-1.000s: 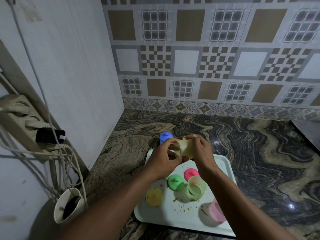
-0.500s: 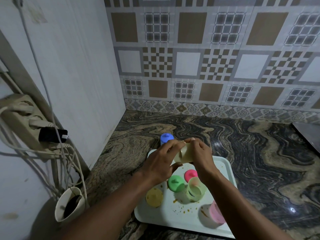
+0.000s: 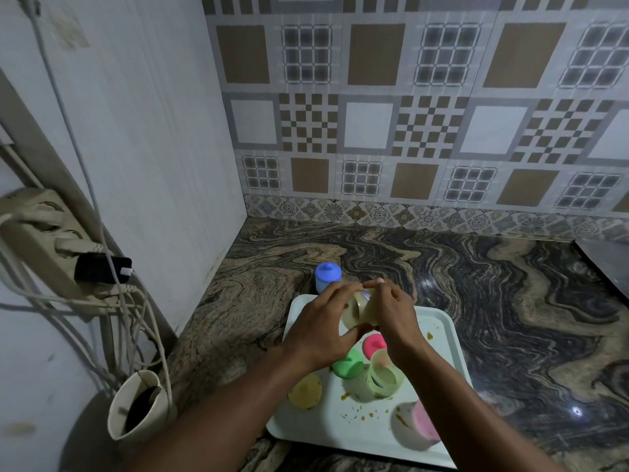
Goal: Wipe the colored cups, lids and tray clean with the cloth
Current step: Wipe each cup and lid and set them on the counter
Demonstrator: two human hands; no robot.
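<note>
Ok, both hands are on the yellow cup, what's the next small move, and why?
Probably turn the yellow cup slightly to bring another side round: the left hand and right hand both grip it, lifted above the stained tray.

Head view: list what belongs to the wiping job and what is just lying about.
Job: pale yellow plastic cup held by left hand and right hand; white plastic tray; green round lid; pink round lid; yellow round lid; pale green cup; pink cup; blue lidded cup.
Lying about: beige power strip; black charger; white cables; beige paper cup.
</note>
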